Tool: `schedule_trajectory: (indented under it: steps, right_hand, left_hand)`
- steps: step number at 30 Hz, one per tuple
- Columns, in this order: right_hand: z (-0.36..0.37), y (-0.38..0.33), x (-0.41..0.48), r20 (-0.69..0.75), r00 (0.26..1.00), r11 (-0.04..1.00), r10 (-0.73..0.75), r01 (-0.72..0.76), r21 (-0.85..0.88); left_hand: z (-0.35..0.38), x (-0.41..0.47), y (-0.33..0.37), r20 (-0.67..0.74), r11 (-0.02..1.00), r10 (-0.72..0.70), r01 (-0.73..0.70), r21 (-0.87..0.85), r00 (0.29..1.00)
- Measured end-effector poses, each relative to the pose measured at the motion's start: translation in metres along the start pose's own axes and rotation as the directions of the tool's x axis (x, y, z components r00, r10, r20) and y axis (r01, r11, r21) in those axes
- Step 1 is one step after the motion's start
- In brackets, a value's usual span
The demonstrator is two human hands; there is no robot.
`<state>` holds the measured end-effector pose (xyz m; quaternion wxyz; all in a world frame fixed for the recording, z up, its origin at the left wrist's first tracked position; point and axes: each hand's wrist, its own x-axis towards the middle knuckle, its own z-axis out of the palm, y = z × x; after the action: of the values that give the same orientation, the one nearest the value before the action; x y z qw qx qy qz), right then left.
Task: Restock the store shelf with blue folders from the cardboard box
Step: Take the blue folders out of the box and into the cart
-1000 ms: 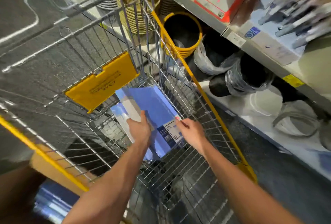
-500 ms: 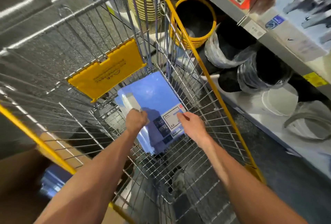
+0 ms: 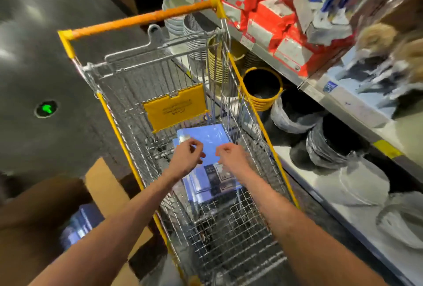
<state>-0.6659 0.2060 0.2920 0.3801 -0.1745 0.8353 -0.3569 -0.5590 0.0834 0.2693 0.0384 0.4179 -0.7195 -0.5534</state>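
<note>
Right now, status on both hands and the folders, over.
Left hand and right hand half-curled, empty, above glossy blue plastic folders. Folders flat in wire shopping cart. Nothing in the way.

folder label, yellow cart plaque, both unreadable

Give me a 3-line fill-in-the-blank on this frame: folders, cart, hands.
1. The stack of blue plastic folders lies inside the wire shopping ____.
2. The cart's push handle is coloured ____.
3. The left hand and right hand hover over the folders, holding ____.

Missing words: cart; orange; nothing
</note>
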Motion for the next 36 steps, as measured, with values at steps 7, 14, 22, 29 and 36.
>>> schedule_trajectory:
  steps: [7,14,22,29,36]
  right_hand:
    - [0.007,-0.031,-0.102,0.134,0.973,0.974,-0.190,0.169,0.151]
    - [0.052,-0.050,-0.183,0.291,0.909,0.954,-0.299,0.278,0.115]
    - [0.151,-0.051,-0.249,0.543,0.781,0.945,-0.308,0.318,0.078]
    - [0.262,-0.047,-0.280,0.684,0.701,0.933,-0.201,0.350,-0.085]
    - [0.390,-0.048,-0.298,0.700,0.704,0.882,-0.118,0.398,-0.252]
  left_hand:
    - [-0.035,-0.152,0.017,-0.238,0.993,0.087,-0.104,-0.060,0.967]
    - [-0.073,-0.265,-0.010,-0.450,0.998,-0.012,-0.020,-0.067,0.893]
    - [-0.122,-0.365,-0.086,-0.605,0.986,-0.161,0.105,-0.127,0.780]
    - [-0.163,-0.425,-0.170,-0.658,0.929,-0.365,0.208,-0.307,0.658]
    - [-0.230,-0.446,-0.272,-0.641,0.909,-0.411,0.236,-0.344,0.648]
